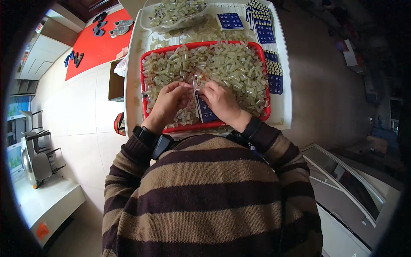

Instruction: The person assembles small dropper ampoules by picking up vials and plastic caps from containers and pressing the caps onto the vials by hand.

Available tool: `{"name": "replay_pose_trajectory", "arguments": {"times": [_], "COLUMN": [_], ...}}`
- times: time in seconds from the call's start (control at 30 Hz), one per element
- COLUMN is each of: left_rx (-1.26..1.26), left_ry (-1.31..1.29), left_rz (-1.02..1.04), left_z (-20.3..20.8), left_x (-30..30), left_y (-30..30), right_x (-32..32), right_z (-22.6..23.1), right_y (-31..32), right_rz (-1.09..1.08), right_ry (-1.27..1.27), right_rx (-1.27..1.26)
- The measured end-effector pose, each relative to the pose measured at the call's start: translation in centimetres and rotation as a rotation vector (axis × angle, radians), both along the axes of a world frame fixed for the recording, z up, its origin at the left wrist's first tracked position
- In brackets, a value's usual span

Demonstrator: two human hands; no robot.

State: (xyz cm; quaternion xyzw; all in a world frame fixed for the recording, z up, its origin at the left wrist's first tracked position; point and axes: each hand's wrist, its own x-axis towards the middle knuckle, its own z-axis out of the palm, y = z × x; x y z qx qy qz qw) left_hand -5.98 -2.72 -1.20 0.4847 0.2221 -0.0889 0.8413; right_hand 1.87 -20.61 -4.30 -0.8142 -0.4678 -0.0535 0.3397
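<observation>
- The left hand (172,102) is held above the tray with thumb and forefinger brought close together; whether a tube is pinched between them cannot be told.
- The right hand (221,103) is set just beside it, the two apart, with its thumb and fingers closed on the upper end of a blue printed card (208,113).
- That card is held at the near side of the tray, tilted over the loose pieces; a pale edge is shown along its left side.
- The step in hand is judged to be the fitting of small tubes to the card. For the next move, a single tube would need to be lined up by the left fingers while the card is kept steady by the right.
- The red plastic tray (266,112) is filled nearly to its rim with loose clear tubes (239,68), lying at all angles.
- Beyond it, a clear plastic tub (165,29) is heaped with similar pieces (180,10), some marked by dark spots.
- More tubes are scattered between tub and tray on the white table (280,113).
- Beside the tub, a flat blue card (230,21) is laid; along the right edge, card stacks (264,34) are lined with rows of pale round ends.
</observation>
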Motion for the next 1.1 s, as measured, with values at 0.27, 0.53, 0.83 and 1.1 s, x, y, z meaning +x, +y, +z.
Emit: {"name": "replay_pose_trajectory", "arguments": {"times": [0.27, 0.53, 0.83, 1.1], "left_rx": [-0.138, -0.266, -0.378, -0.5], "left_ry": [-0.012, 0.006, 0.005, -0.017], "left_rz": [0.029, 0.037, -0.028, -0.095], "left_z": [-0.1, 0.0, -0.4, -0.9], "left_x": [-0.2, -0.4, -0.5, -0.5], "left_y": [-0.3, -1.2, -1.3, -1.0], "right_x": [0.1, 0.6, 0.0, -0.1], "right_z": [0.0, 1.2, 2.3, 3.0], "right_y": [-0.5, -0.2, 0.1, 0.0], "right_rz": [0.061, -0.001, 0.137, 0.18], "right_ry": [0.007, 0.783, 0.93, 1.021], "right_rx": [0.001, 0.156, 0.341, 0.328]}}
